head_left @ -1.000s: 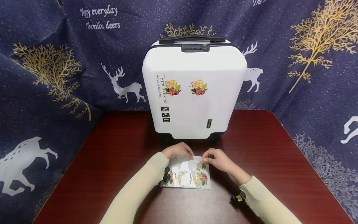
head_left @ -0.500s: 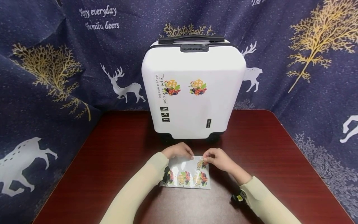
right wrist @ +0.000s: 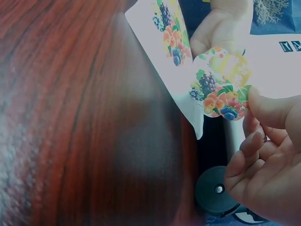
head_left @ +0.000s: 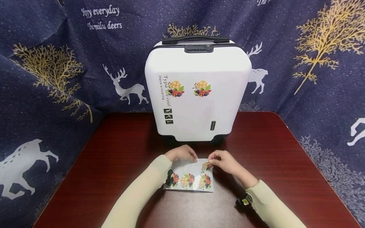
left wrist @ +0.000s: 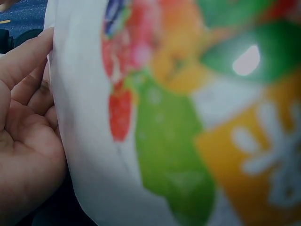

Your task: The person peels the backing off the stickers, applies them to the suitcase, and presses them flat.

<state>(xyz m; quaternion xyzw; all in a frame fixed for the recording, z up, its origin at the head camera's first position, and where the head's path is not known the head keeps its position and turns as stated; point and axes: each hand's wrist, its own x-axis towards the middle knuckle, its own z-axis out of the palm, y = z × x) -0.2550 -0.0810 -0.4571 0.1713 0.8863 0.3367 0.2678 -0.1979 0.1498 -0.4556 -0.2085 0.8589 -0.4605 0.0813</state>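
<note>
Fruit sticker (right wrist: 218, 87) pinched in right fingers (right wrist: 254, 141), left fingers (left wrist: 28, 54) gripping sheet (head_left: 186, 167), reddish table (head_left: 122, 145), navy backdrop (head_left: 122, 47)

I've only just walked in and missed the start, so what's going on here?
A person is working with fruit stickers at a table. Their left hand holds the sticker sheet by its far edge, while their right hand pinches a fruit sticker near the sheet's far right corner; I can't tell whether it is fully free. Three more stickers show along the sheet's near edge. Behind, a white suitcase stands upright with two similar stickers on its front.
</note>
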